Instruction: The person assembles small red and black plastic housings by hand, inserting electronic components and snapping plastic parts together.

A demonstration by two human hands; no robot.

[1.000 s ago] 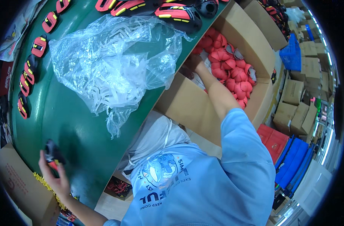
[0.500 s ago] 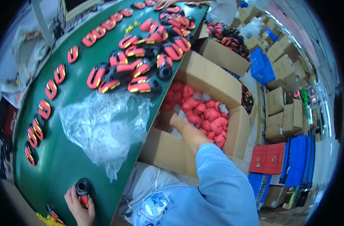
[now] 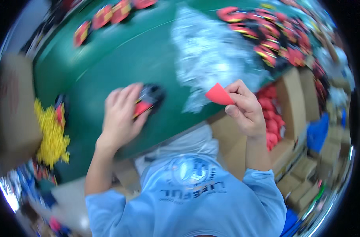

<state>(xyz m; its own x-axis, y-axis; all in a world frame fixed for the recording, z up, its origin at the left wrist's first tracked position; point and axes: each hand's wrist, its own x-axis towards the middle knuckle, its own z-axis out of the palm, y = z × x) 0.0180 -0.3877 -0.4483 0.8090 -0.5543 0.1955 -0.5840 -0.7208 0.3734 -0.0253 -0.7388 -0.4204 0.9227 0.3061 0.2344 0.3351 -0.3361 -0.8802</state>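
My left hand [image 3: 120, 112] is closed around a black and red plastic part [image 3: 153, 94] with a yellow stripe, which rests on the green tabletop [image 3: 109, 79]. At the far end of this part is a round black section. My right hand [image 3: 246, 110] is raised over the table's near edge, pinching a thin, curved red piece [image 3: 218, 94] between thumb and fingers. Below and right of that hand, similar red pieces [image 3: 271, 122] fill an open cardboard box [image 3: 288, 93]. Motion blurs the finer details.
A crumpled clear plastic bag [image 3: 211, 49] lies mid-table. Red, black and yellow parts [image 3: 267, 33] are heaped at the far right, and several stand in a row [image 3: 103, 16] at the far left. Yellow strips [image 3: 51, 136] are piled near a cardboard box [image 3: 16, 110] on the left.
My right hand has come up out of the box of red pieces and now holds one. My left hand stays on the black and red part. The view has turned left.
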